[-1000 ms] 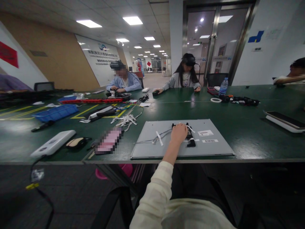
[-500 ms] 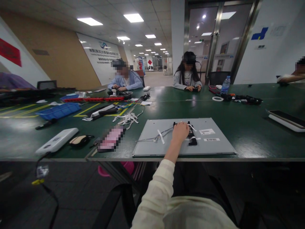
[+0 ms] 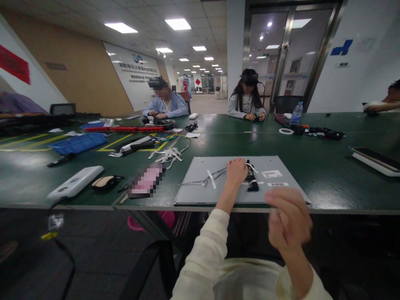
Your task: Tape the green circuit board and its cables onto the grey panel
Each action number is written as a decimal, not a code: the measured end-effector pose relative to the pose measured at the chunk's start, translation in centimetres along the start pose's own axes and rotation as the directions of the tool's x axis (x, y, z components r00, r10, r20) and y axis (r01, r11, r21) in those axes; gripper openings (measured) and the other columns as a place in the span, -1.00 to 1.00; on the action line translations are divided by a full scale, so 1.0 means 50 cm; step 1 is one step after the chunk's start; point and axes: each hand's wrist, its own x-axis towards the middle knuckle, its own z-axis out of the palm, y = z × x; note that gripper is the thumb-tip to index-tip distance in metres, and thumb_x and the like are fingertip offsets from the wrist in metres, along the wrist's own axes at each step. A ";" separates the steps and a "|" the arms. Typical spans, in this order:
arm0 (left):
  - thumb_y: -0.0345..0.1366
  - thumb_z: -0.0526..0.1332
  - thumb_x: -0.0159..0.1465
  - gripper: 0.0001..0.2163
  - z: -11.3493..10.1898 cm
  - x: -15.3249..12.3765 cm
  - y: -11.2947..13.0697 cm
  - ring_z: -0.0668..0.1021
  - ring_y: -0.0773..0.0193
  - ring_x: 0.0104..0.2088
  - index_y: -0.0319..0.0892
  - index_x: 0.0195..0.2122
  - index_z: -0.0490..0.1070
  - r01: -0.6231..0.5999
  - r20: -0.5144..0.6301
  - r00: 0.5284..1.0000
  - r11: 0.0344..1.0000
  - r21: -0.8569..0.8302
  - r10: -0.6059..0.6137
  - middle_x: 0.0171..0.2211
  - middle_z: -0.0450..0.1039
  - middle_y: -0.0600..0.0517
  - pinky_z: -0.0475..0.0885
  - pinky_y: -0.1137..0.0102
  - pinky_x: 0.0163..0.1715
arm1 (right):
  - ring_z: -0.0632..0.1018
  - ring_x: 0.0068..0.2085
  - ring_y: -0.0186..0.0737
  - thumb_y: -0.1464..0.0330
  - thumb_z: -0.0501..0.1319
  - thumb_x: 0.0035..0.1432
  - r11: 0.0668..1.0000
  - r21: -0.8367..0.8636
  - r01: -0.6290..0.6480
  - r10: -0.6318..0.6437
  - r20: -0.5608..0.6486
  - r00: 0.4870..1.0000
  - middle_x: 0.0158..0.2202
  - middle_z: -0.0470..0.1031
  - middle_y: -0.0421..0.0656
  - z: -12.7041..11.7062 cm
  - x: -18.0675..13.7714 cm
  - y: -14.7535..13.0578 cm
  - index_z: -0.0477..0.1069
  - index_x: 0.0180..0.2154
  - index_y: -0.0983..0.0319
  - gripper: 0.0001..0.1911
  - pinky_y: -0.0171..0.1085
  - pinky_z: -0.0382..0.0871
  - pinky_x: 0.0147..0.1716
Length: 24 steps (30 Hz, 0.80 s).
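Note:
A grey flat panel (image 3: 281, 193) lies face down on the green table (image 3: 328, 166) in front of me. Thin cables taped with white strips (image 3: 210, 179) run across its back to a black connector part (image 3: 251, 180). My left hand (image 3: 236, 171) rests on the panel beside that black part, fingers curled down; what they press is hidden. My right hand (image 3: 289, 221) is raised in the air near the panel's front right corner, blurred, with loosely bent fingers and nothing in it.
A pink blurred item (image 3: 146, 180), a white device (image 3: 75, 182) and a blue tray (image 3: 78, 143) lie to the left. A tape roll (image 3: 286, 131), a water bottle (image 3: 296, 113) and a white-and-black device (image 3: 375, 159) are to the right. Other people sit across the table.
My right hand has come up into view at the lower right. My left hand stays on the panel, shifted slightly.

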 end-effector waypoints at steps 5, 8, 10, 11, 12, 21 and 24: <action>-0.38 0.03 0.29 -0.86 -0.025 0.000 -0.002 0.43 0.18 -0.13 -0.17 -0.28 0.38 0.099 -0.138 0.985 0.995 -0.031 -0.103 -0.22 0.45 -0.04 0.20 0.26 -0.06 | 0.16 0.23 0.07 0.22 0.07 0.21 0.946 -0.300 -0.122 0.254 0.454 0.854 0.19 0.19 0.04 0.095 -0.010 0.195 0.23 0.14 0.21 -0.52 0.12 0.10 0.14; -0.38 0.04 0.28 -0.87 -0.029 -0.001 -0.002 0.43 0.18 -0.14 -0.16 -0.32 0.37 0.121 -0.178 0.976 0.992 -0.043 -0.127 -0.24 0.45 -0.03 0.18 0.25 -0.04 | -0.12 0.33 0.08 0.06 0.08 0.16 0.929 -0.351 -0.115 0.326 0.635 0.700 0.33 -0.09 -0.06 0.108 -0.036 0.237 0.02 0.28 0.14 -0.29 0.16 -0.06 0.20; -0.39 0.04 0.28 -0.87 -0.028 -0.001 -0.003 0.42 0.18 -0.14 -0.16 -0.32 0.37 0.120 -0.180 0.975 0.992 -0.048 -0.127 -0.24 0.45 -0.03 0.17 0.25 -0.04 | -0.23 0.34 0.03 -0.02 0.09 0.12 0.932 -0.341 -0.119 0.339 0.714 0.613 0.37 -0.23 -0.15 0.104 -0.043 0.238 -0.12 0.32 0.08 -0.17 0.15 -0.13 0.22; -0.39 0.04 0.28 -0.87 -0.028 0.000 -0.004 0.42 0.18 -0.14 -0.16 -0.32 0.37 0.121 -0.176 0.976 0.991 -0.050 -0.128 -0.24 0.45 -0.03 0.17 0.25 -0.04 | -0.27 0.35 0.01 -0.05 0.09 0.09 0.935 -0.332 -0.123 0.339 0.743 0.577 0.37 -0.28 -0.18 0.101 -0.042 0.235 -0.18 0.33 0.05 -0.13 0.15 -0.16 0.22; -0.39 0.04 0.28 -0.86 -0.028 0.000 -0.005 0.42 0.18 -0.14 -0.16 -0.32 0.37 0.126 -0.173 0.976 0.991 -0.053 -0.134 -0.24 0.45 -0.04 0.17 0.25 -0.04 | -0.29 0.35 0.00 -0.07 0.10 0.07 0.939 -0.320 -0.127 0.335 0.768 0.546 0.38 -0.32 -0.19 0.097 -0.040 0.233 -0.22 0.34 0.03 -0.09 0.15 -0.18 0.22; -0.40 0.05 0.26 -0.86 -0.078 -0.029 -0.016 0.46 0.18 -0.19 -0.16 -0.35 0.39 0.184 -0.191 0.959 0.974 -0.134 -0.208 -0.28 0.47 -0.02 0.24 0.27 -0.12 | -0.27 0.34 0.04 -0.13 0.11 0.03 0.954 -0.273 -0.123 0.299 0.842 0.450 0.38 -0.30 -0.20 0.092 -0.035 0.241 -0.06 0.30 -0.02 -0.13 0.16 -0.22 0.22; -0.39 0.05 0.27 -0.86 -0.100 -0.083 -0.018 0.48 0.20 -0.21 -0.15 -0.31 0.40 0.186 -0.210 0.950 0.960 -0.211 -0.230 -0.28 0.48 -0.02 0.27 0.29 -0.14 | -0.29 0.34 0.06 -0.12 0.11 0.04 0.952 -0.288 -0.104 0.302 0.827 0.473 0.38 -0.34 -0.20 0.092 -0.040 0.240 -0.03 0.29 -0.02 -0.16 0.17 -0.20 0.21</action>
